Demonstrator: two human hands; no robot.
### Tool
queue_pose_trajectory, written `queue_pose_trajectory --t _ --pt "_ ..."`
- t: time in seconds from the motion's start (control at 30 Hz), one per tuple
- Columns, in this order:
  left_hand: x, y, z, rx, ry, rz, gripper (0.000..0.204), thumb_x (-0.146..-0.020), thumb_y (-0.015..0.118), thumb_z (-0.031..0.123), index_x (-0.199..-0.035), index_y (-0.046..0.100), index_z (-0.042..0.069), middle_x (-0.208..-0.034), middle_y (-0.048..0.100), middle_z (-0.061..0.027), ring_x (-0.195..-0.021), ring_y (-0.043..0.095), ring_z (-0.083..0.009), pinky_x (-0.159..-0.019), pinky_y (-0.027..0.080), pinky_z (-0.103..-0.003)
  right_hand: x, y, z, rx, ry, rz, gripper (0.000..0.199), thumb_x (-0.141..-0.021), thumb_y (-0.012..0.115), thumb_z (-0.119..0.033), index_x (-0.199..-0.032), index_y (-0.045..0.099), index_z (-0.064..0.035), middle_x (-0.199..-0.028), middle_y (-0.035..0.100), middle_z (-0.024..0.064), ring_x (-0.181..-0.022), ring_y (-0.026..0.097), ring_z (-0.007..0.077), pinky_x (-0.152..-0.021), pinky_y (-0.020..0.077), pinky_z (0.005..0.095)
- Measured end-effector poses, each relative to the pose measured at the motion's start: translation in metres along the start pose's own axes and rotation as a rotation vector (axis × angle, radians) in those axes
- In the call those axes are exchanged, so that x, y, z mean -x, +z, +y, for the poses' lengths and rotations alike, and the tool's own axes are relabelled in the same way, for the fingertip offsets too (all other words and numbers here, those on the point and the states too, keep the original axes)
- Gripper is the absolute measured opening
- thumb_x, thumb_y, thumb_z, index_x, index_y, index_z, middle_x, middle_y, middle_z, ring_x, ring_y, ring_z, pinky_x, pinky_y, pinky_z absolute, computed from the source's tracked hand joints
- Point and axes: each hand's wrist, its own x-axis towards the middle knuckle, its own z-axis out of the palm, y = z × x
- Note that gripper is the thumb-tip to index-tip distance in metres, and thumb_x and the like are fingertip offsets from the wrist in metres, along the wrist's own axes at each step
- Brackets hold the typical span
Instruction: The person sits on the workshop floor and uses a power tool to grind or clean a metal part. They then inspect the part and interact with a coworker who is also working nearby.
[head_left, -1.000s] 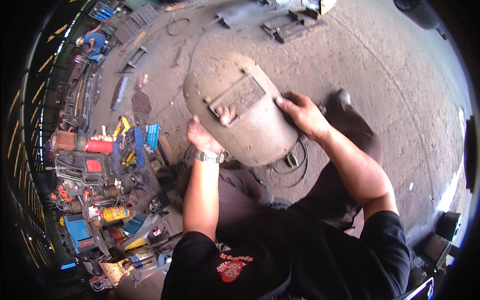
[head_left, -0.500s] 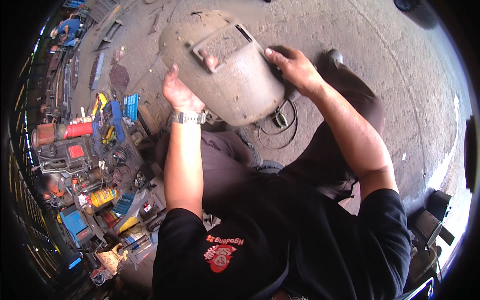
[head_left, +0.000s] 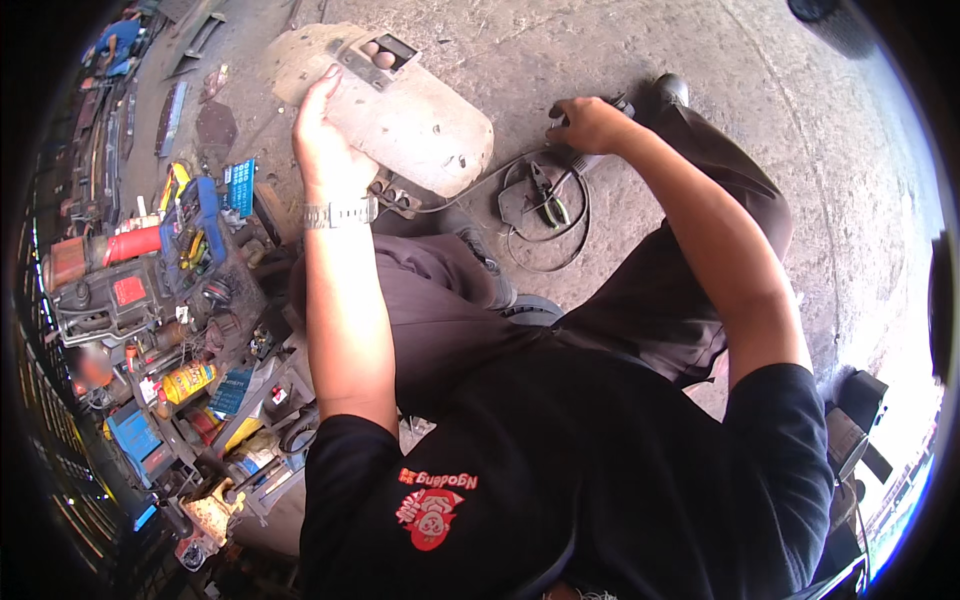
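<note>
My left hand (head_left: 330, 150) grips a worn, grey-beige welding mask (head_left: 440, 130), held tilted at the upper left. Its thumb lies along the outer face, and fingertips show at the mask's rectangular window (head_left: 397, 50). The other fingers are behind the mask. To the right, my right hand (head_left: 592, 127) is off the mask, its fingers loosely curled and apart. It hovers over or touches a dark cylindrical tool (head_left: 590, 161), partly hidden by the hand; I cannot tell which. Pliers with green on their handles (head_left: 552, 205) lie on the ground between my hands.
A looped cable (head_left: 585, 235) lies around the pliers. My knees and shoes flank this spot. At left stand a blue tool tray (head_left: 205, 215), a red cylinder (head_left: 130, 243), a yellow bottle (head_left: 188, 382) and a blue box (head_left: 133, 435). Another person (head_left: 120, 38) bends down at the far left.
My right hand has let go of the mask's right edge and moved down beside the dark tool. My left hand has carried the mask up and left, turning it.
</note>
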Motion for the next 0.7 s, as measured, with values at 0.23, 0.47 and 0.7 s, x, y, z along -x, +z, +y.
queue_pose_trajectory --t 0.23,0.47,0.7 --pt "0.007 -0.003 0.016 -0.014 0.076 0.166 0.042 -0.094 0.051 0.025 -0.125 0.060 -0.003 -0.119 0.069 -0.0172 -0.115 0.063 -0.0281 -0.103 0.048 -0.043 -0.029 0.164 0.061 -0.099 0.388 0.057 0.035 -0.083 0.062 -0.031 -0.097 0.075 -0.0025 -0.103 0.072 0.0226 -0.100 0.069 0.0389 -0.090 0.0552 0.0446" --pt "0.011 -0.023 0.045 0.059 0.177 0.314 0.043 -0.094 0.052 0.020 -0.128 0.056 -0.006 -0.126 0.065 -0.0193 -0.120 0.060 -0.0301 -0.108 0.044 -0.049 -0.002 0.303 0.042 -0.073 0.088 -0.605 0.049 -0.080 0.075 -0.043 -0.114 0.072 -0.0080 -0.113 0.070 0.0204 -0.107 0.067 0.0377 -0.092 0.0532 0.0447" --pt "0.022 -0.044 0.081 0.005 0.510 0.246 0.053 -0.092 0.053 0.017 -0.139 0.045 -0.006 -0.136 0.059 -0.0203 -0.131 0.053 -0.0324 -0.113 0.037 -0.051 -0.060 0.250 0.044 -0.390 0.295 -0.054 0.044 -0.087 0.069 -0.036 -0.113 0.069 -0.0008 -0.097 0.073 0.0206 -0.092 0.071 0.0332 -0.081 0.0556 0.0415"
